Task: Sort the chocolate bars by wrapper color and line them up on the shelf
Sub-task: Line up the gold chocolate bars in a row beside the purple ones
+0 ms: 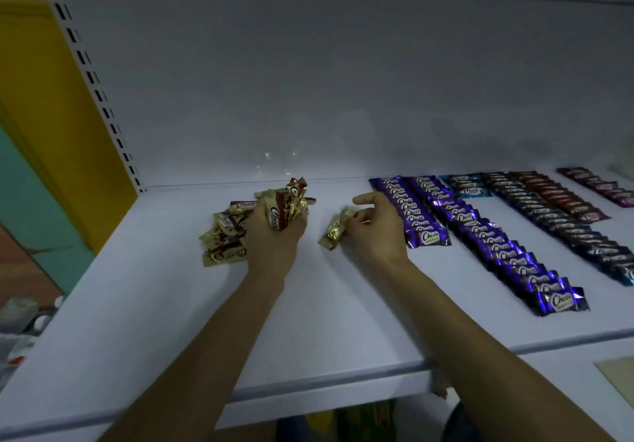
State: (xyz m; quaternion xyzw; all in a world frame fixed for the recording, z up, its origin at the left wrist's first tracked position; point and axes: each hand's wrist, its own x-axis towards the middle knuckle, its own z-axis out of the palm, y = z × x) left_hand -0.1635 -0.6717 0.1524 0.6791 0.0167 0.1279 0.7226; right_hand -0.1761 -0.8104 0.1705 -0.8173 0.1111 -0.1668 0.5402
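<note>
Beside a yellow panel (51,115), the white shelf (154,321) bears purple bar rows (480,232).

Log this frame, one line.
left hand: grips gold bunch | right hand: pinches gold bar | gold pile: loose | purple rows: lined up

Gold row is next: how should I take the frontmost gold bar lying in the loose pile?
Probably pinch the frontmost gold bar across its narrow middle, coming from above and the front: it lies flat, lengthwise left to right, near side clear.
</note>
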